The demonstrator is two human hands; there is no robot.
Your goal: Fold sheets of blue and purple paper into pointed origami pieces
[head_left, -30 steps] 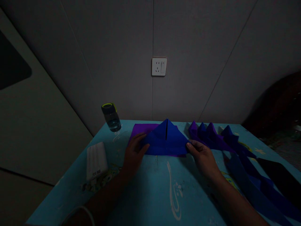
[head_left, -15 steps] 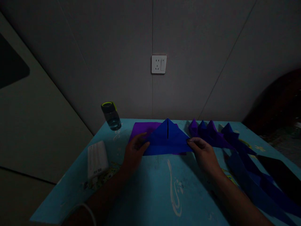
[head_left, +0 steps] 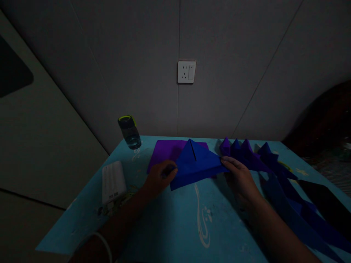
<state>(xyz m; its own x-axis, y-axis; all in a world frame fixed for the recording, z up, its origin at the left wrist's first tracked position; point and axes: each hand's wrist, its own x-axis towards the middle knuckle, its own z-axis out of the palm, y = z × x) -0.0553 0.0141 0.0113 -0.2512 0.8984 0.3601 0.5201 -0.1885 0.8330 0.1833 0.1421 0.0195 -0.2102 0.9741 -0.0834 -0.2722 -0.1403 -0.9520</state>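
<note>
A folded blue paper (head_left: 199,164) with a pointed top and a dark slit is held up over the table, its left side tilted lower. My right hand (head_left: 240,175) pinches its right corner between thumb and fingers. At the paper's left edge, my left hand (head_left: 161,177) is closed with thumb and fingertips on the edge. Behind the folded paper, flat purple paper (head_left: 164,151) lies on the table.
On the blue table (head_left: 164,226), a bottle (head_left: 131,133) and a white power bank (head_left: 113,182) stand or lie left. Folded purple and blue papers (head_left: 249,155), larger blue folded pieces (head_left: 290,208) and a dark flat object (head_left: 326,197) lie right.
The blue paper has tilted, its left end lower and its right end slightly higher. Its peak has shifted left. My left hand has moved a little right and down, my right hand slightly up.
</note>
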